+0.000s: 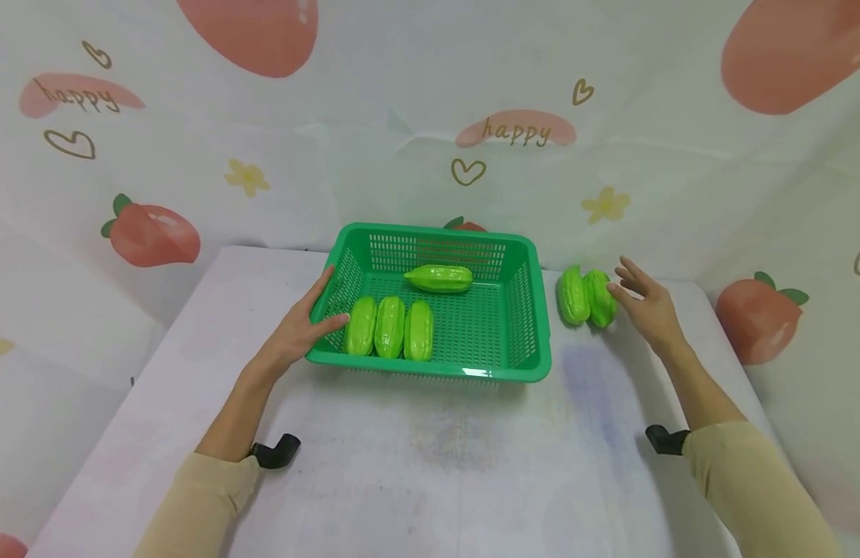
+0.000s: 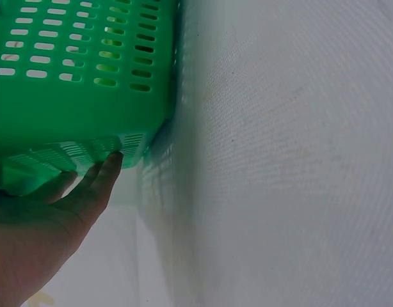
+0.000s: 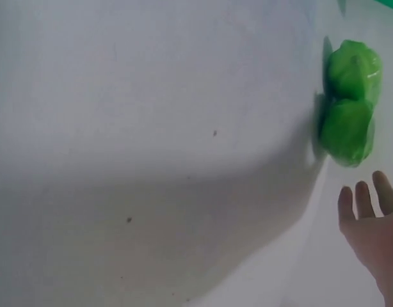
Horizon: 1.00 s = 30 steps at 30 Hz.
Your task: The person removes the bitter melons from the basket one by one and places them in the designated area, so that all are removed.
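Observation:
In the head view a green slotted plastic basket (image 1: 486, 372) stands on the table. My left hand (image 1: 297, 329) holds its left side, thumb over the rim and fingers along the outer wall; the left wrist view shows that hand (image 2: 62, 220) against the basket wall (image 2: 75, 115). Three glossy green ridged star fruits (image 1: 390, 327) lie side by side at the basket's front left, and another star fruit (image 1: 440, 279) lies crosswise at the back. Right of the basket, two star fruits (image 1: 574, 296) sit together. Beside the outer one (image 3: 347, 131), my right hand (image 3: 369, 224) has its fingers extended, holding nothing.
The basket and loose fruits are on a pale, stained table (image 1: 430, 465). A white cloth backdrop (image 1: 374, 124) with printed strawberries rises behind the table. Black wrist pieces (image 1: 276, 451) show at both sleeve cuffs.

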{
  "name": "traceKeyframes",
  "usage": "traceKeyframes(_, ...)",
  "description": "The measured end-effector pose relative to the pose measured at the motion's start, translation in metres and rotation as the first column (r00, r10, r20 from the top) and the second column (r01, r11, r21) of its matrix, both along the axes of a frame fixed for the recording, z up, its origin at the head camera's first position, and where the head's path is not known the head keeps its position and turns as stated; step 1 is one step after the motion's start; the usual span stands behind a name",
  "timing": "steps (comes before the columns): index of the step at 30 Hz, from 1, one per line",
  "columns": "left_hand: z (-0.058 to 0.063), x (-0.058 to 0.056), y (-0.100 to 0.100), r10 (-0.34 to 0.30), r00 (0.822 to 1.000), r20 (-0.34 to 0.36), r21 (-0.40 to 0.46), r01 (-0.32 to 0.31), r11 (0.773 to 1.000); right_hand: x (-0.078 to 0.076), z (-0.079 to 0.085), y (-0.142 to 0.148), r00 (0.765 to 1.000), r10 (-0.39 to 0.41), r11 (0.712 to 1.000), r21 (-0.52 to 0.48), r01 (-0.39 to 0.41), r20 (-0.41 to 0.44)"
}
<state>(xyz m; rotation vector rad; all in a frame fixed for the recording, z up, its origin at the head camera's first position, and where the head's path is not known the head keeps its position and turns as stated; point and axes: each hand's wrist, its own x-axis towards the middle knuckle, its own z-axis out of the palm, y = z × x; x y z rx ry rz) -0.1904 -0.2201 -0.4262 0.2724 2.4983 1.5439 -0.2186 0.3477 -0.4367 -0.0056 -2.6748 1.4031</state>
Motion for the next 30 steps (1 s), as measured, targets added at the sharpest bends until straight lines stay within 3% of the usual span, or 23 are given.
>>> traceKeyframes(12,0.003,0.001,0.000,-0.003,1.000,0.013,0.018,0.002,1.000,0.006,0.024,-0.029,0.989,0.039,0.996,-0.074,-0.050,-0.142)
traceKeyframes(23,0.000,0.000,0.000,0.007,1.000,0.015,0.002,-0.007,1.000,0.008,0.034,-0.052,0.949,0.133,0.973,-0.142,-0.180,-0.287)
traceKeyframes(30,0.000,0.000,0.001,0.006,1.000,0.011,-0.011,-0.006,1.000,0.019,0.061,-0.078,0.932,0.201,0.955,-0.152,-0.255,-0.301)
